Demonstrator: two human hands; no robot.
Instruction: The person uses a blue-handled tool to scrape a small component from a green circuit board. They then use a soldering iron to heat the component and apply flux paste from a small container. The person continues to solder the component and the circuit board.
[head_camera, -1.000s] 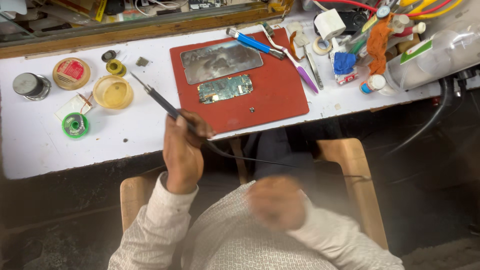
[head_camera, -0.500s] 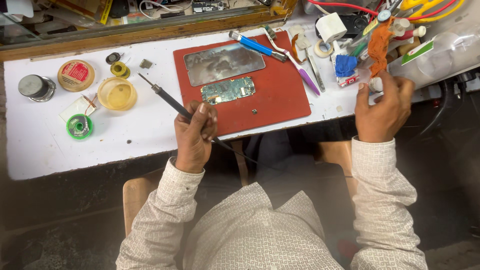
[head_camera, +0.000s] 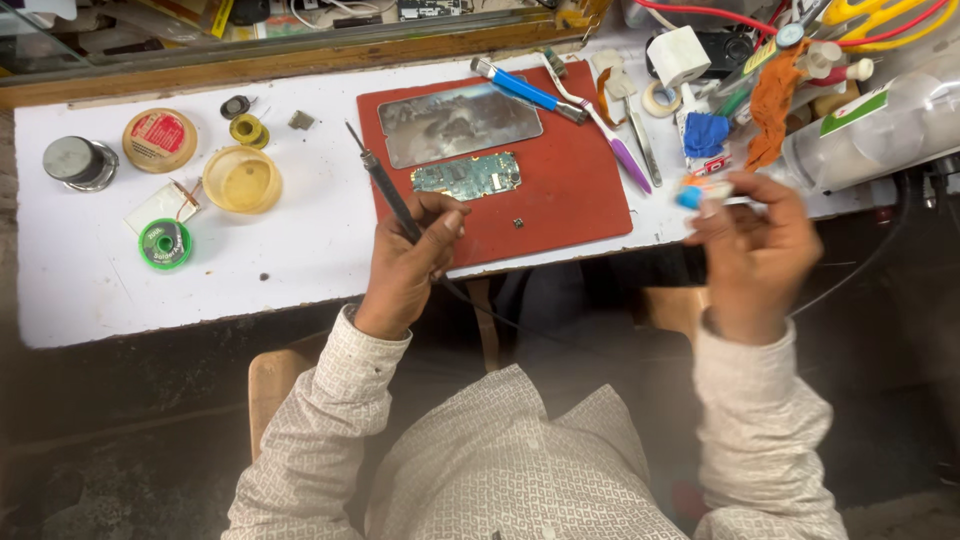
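Left hand (head_camera: 405, 265) at the near edge of the table (head_camera: 300, 260), fingers closed around the grip of a soldering iron (head_camera: 385, 190); dark shaft angles up and away, tip over bare white table just off the left edge of the red mat (head_camera: 570, 215). Cord drops off the near edge below the hand. Iron looks light, stiff, thin; hold it on the handle, pen-style as now, well back from the metal end, which is probably hot.

Right hand (head_camera: 755, 245) off the near-right edge, blurred, fingers pinched on a small tube with a blue cap (head_camera: 700, 192). Tube looks light, likely a bit squeezable, so pinch mid-body, gently.

On the mat: small green circuit board (head_camera: 467, 177) near the middle, just beyond the left hand's fingers, not touched. Thin, stiff, fragile; take it by the edges. Tiny dark chip (head_camera: 516, 222) lies loose to its right. Beyond it, a shiny metal plate (head_camera: 458, 123). Blue-handled tool (head_camera: 522, 88) and purple-tipped tool (head_camera: 610, 140) at the mat's far-right part.

Left part of the table: green solder spool (head_camera: 165, 244), yellow open tin (head_camera: 241, 179), red-topped round tin (head_camera: 160, 139), grey round tin (head_camera: 78, 162) near the left edge.

Far-right corner: clutter of tape roll (head_camera: 660, 98), white block (head_camera: 678, 55), orange rag (head_camera: 770, 100), blue cloth (head_camera: 706, 134), clear plastic bottle (head_camera: 880, 125) lying down.
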